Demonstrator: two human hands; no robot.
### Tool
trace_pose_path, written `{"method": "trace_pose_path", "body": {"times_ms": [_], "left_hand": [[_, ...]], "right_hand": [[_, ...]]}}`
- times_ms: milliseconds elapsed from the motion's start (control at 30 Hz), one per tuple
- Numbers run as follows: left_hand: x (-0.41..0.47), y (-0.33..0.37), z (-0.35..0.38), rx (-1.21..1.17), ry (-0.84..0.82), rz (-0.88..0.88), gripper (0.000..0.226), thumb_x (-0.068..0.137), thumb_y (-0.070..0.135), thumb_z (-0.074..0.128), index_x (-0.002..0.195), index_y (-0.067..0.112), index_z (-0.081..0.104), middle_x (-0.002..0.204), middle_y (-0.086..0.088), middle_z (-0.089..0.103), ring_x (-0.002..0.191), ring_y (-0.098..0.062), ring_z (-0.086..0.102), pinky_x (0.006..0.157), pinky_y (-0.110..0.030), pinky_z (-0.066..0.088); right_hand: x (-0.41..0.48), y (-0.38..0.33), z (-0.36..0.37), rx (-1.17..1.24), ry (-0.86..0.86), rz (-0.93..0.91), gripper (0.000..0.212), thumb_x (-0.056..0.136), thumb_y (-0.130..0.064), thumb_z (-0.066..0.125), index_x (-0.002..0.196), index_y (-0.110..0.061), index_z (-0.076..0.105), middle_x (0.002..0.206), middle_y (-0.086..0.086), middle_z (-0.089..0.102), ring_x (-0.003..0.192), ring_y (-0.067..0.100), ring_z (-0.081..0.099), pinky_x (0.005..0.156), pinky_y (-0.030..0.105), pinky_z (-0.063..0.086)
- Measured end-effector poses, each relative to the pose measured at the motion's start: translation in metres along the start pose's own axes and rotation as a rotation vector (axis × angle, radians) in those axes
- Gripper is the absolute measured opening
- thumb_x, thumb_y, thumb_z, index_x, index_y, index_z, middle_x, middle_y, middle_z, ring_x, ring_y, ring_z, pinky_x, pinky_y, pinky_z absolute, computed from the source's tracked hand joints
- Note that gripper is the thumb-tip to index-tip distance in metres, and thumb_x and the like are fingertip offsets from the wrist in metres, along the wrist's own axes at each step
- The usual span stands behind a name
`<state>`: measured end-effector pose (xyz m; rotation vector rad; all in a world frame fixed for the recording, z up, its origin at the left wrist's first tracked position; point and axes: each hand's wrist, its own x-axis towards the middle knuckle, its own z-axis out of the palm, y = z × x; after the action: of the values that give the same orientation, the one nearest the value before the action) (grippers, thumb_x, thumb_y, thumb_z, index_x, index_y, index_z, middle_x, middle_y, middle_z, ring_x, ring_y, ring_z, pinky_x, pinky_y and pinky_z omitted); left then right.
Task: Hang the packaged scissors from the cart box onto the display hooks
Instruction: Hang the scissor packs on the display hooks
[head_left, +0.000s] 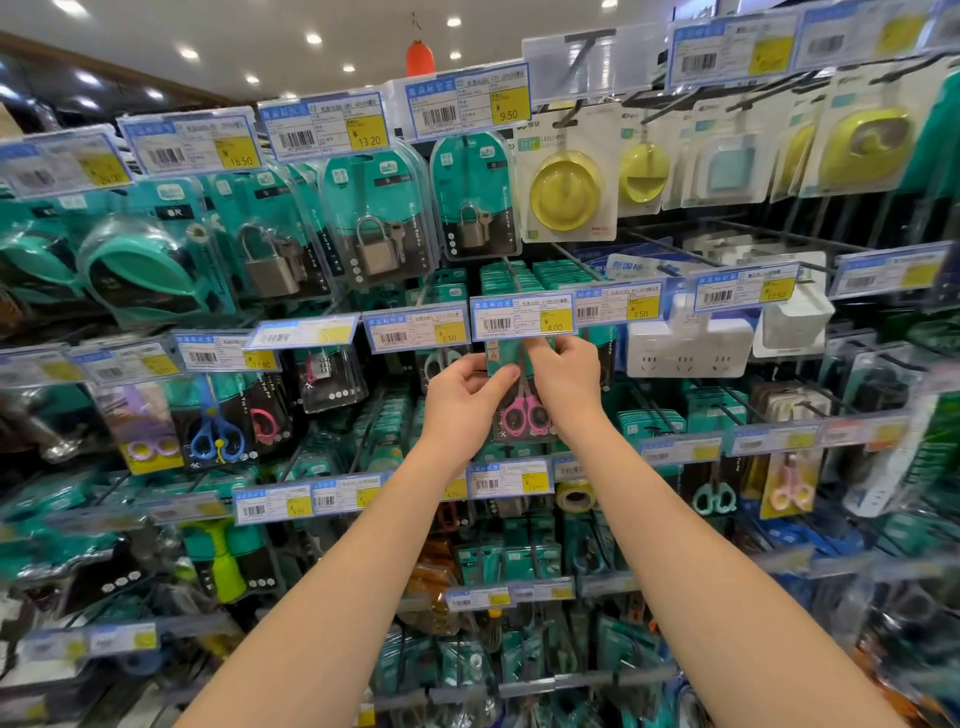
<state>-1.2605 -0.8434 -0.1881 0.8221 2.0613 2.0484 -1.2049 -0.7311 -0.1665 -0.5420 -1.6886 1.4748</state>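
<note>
Both hands, left hand (464, 402) & right hand (563, 376), pinch the pink scissors pack (522, 400) at its top, just under the 4.00 price tag (522, 318), so hanging step is on; next probably needs pack's hole aligned w/ the hook, which is hidden.

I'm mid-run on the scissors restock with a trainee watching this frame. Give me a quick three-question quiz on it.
1. True or false: both the left hand and the right hand hold the teal-carded pack of pink-handled scissors.
2. Multiple choice: the yellow-and-white price tag right above that pack reads A) 13.20, B) 4.00, C) 9.50.
3. Fill in: the clear blister packs on the top row, up and left of the hands, hold silver metal ____.

Key: 1 true; 2 B; 3 padlocks.
</note>
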Motion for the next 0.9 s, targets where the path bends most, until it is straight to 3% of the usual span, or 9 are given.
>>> {"method": "trace_pose_path", "body": {"times_ms": [167,367,433,500,567,633,700,800,900], "left_hand": [[0.0,0.0,0.0,-0.008,-0.016,0.011,0.018,0.096,0.025,0.075,0.112,0.021,0.07,0.096,-0.004,0.081,0.093,-0.017,0.078,0.086,-0.033,0.062],[-0.002,-0.002,0.002,-0.019,-0.022,0.002,0.016,0.095,0.026,0.076,0.11,0.022,0.07,0.097,-0.001,0.081,0.093,-0.012,0.078,0.082,-0.025,0.06],[-0.002,-0.002,0.003,-0.021,-0.008,-0.009,0.015,0.095,0.026,0.076,0.108,0.022,0.071,0.097,-0.001,0.081,0.092,-0.012,0.078,0.082,-0.025,0.06],[0.0,-0.001,0.005,-0.02,-0.004,-0.028,0.015,0.094,0.028,0.077,0.107,0.022,0.072,0.096,-0.002,0.081,0.092,-0.014,0.078,0.084,-0.031,0.062],[0.001,-0.001,0.007,-0.013,-0.003,-0.035,0.015,0.094,0.029,0.077,0.106,0.023,0.073,0.095,-0.003,0.081,0.092,-0.018,0.078,0.088,-0.038,0.063],[0.001,-0.001,0.008,0.001,0.002,-0.025,0.013,0.093,0.03,0.077,0.104,0.025,0.073,0.094,-0.004,0.081,0.091,-0.019,0.078,0.089,-0.041,0.063],[0.002,0.0,0.008,-0.003,0.004,-0.02,0.011,0.094,0.03,0.077,0.103,0.026,0.072,0.094,-0.003,0.081,0.091,-0.018,0.078,0.088,-0.04,0.063],[0.002,0.0,0.007,-0.004,0.009,-0.008,0.011,0.093,0.029,0.078,0.103,0.026,0.073,0.094,-0.002,0.081,0.091,-0.018,0.077,0.088,-0.04,0.063],[0.002,0.0,0.005,0.073,0.016,0.075,0.008,0.093,0.026,0.077,0.099,0.028,0.072,0.094,0.001,0.079,0.091,-0.017,0.076,0.084,-0.032,0.062]], "right_hand": [[-0.001,0.001,0.002,0.017,-0.009,0.016,0.039,0.096,-0.036,0.064,0.063,-0.017,0.057,0.055,-0.004,0.048,0.05,0.011,0.038,0.055,0.029,0.034],[-0.005,0.002,-0.001,0.06,-0.056,0.024,0.038,0.1,-0.038,0.06,0.066,-0.024,0.051,0.056,-0.006,0.047,0.049,0.008,0.039,0.056,0.028,0.034],[-0.01,-0.004,-0.004,0.07,-0.112,0.026,0.029,0.102,-0.038,0.057,0.076,-0.025,0.057,0.078,0.005,0.059,0.07,0.016,0.052,0.066,0.033,0.041],[-0.012,-0.007,-0.007,0.084,-0.127,0.058,0.025,0.104,-0.038,0.054,0.1,-0.016,0.066,0.108,0.02,0.066,0.101,0.032,0.062,0.083,0.041,0.048],[-0.012,-0.009,-0.01,0.087,-0.108,0.071,0.033,0.103,-0.037,0.055,0.112,-0.008,0.067,0.124,0.029,0.063,0.116,0.043,0.06,0.088,0.044,0.048],[-0.008,-0.007,-0.011,0.085,-0.123,0.056,0.027,0.101,-0.039,0.058,0.089,-0.017,0.066,0.097,0.024,0.065,0.088,0.034,0.062,0.072,0.036,0.044],[-0.004,-0.006,-0.01,0.072,-0.129,0.064,0.031,0.1,-0.039,0.06,0.078,-0.017,0.061,0.083,0.014,0.056,0.076,0.023,0.051,0.065,0.032,0.039],[0.001,-0.003,-0.007,0.128,-0.141,0.087,0.024,0.099,-0.035,0.061,0.084,-0.018,0.066,0.088,0.008,0.066,0.082,0.023,0.06,0.075,0.035,0.048],[0.002,0.0,-0.006,0.222,-0.161,0.131,0.018,0.096,-0.037,0.064,0.096,-0.022,0.073,0.107,0.002,0.075,0.107,0.026,0.068,0.096,0.043,0.052]]}}
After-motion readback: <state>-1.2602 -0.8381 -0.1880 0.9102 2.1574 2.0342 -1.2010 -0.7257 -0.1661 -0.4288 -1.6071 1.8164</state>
